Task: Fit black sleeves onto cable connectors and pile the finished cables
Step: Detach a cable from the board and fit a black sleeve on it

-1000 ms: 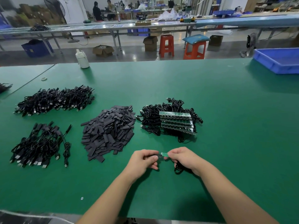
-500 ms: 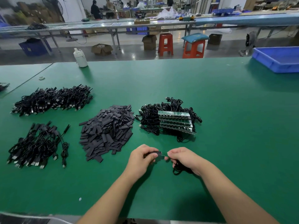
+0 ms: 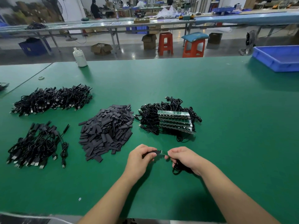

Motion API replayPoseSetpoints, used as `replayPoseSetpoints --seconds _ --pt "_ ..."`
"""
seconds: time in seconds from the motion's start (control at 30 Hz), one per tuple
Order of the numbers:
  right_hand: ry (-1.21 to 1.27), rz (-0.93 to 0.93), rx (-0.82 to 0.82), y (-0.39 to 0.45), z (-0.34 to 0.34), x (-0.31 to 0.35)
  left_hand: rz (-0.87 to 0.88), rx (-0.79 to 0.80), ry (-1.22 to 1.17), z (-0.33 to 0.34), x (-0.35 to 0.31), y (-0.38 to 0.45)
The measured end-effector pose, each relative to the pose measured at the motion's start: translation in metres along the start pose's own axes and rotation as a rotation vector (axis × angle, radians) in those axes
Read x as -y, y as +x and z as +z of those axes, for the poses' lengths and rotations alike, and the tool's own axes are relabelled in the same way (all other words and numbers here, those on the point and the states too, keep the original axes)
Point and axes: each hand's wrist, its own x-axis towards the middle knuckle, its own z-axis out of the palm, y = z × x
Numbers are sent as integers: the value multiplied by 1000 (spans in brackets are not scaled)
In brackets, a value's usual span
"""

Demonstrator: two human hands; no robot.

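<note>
Curled fingers [image 3: 148,155] of the left hand [image 3: 139,160] pinch a black sleeve [image 3: 151,153] near the front middle of the green table [image 3: 226,126]. Just to its right, the small green connector board [image 3: 163,152] pokes out between the two hands, its left end at the sleeve's mouth; whether it is inside yet cannot be told. The right hand [image 3: 186,159] pinches the board's other end with thumb and forefinger, and the remaining fingers curl round a black cable [image 3: 178,168] that loops out below the palm onto the table.

Going left to right across the table behind the hands: at far left lie two heaps of black cables, a long one [image 3: 51,99] farther back and a smaller one [image 3: 37,144] nearer, metal plugs facing the front edge. Next comes the pile of loose black sleeves [image 3: 106,130], near the left hand. Right of it sits a bundle of cables with rows of green boards [image 3: 174,121] stacked on top. A white bottle [image 3: 80,57] stands at the far edge, and a blue tray [image 3: 278,58] rests at the far right corner.
</note>
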Motion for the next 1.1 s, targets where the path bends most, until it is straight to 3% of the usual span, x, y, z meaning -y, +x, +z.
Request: replayPoseSetpoints --seconds 0.5,1.1 --pt "-7 -13 6 -4 2 1 33 -35 88 2 -1 -1" --pt "-279 -34 1 -4 4 4 14 118 138 10 5 -6"
